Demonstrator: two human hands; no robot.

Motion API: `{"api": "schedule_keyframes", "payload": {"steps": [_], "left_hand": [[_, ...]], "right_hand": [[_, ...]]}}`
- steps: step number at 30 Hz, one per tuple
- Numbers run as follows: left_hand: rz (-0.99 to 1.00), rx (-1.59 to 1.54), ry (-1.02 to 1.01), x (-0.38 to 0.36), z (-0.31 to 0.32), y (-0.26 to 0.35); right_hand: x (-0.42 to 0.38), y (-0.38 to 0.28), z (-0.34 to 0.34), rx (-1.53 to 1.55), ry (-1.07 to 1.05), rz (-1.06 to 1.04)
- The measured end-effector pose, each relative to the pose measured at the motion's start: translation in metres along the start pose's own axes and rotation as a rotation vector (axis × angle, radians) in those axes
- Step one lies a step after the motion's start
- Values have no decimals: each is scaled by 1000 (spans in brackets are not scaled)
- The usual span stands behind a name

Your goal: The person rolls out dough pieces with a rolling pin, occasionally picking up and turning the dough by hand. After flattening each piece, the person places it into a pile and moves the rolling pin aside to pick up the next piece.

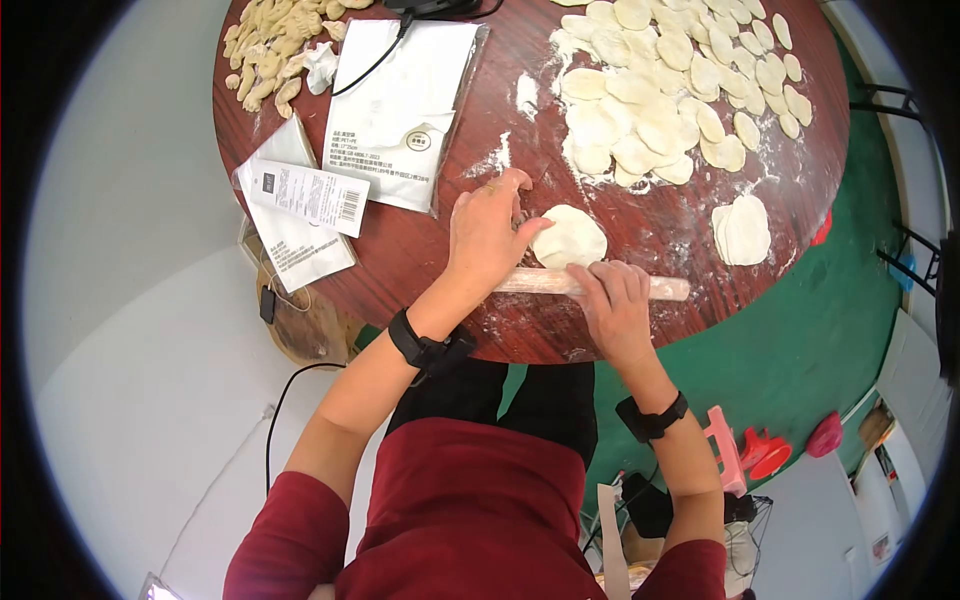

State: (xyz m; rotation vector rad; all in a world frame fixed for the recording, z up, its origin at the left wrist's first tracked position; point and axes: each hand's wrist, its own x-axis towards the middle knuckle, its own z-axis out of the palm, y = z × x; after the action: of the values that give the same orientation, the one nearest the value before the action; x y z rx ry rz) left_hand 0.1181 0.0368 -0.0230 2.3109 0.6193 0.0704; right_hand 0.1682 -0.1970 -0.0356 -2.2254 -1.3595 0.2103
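Note:
A flattened round dough wrapper [569,238] lies on the floury table in front of me. My left hand [488,230] is at its left, thumb touching the wrapper's edge and the other fingers curved but apart. A wooden rolling pin [668,289] lies across the wrapper's near edge, its left end hidden behind my left wrist. My right hand [613,297] grips the pin near its middle, fingers over the top. To the right rests a small stack of rolled wrappers [742,230].
Many dough wrappers [650,100] overlap at the back right. Dough pieces [270,50] are heaped at the back left. White plastic packages [395,110] and a tagged packet [300,200] lie on the left of the round table [420,270]. A black cable crosses one package.

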Motion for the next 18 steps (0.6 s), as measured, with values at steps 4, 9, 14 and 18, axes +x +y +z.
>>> {"api": "schedule_keyframes", "payload": {"steps": [4,9,14,18], "left_hand": [[30,22,-18,8,-5,-5],[94,24,-6,19,-4,-5],[137,11,-12,22,4,-7],[169,-12,1,23,7,-4]], "right_hand": [[13,2,-5,-14,-16,-28],[24,4,-7,-43,-38,-53],[29,7,-8,-16,-84,-39],[30,8,-13,12,-119,-49]]}}
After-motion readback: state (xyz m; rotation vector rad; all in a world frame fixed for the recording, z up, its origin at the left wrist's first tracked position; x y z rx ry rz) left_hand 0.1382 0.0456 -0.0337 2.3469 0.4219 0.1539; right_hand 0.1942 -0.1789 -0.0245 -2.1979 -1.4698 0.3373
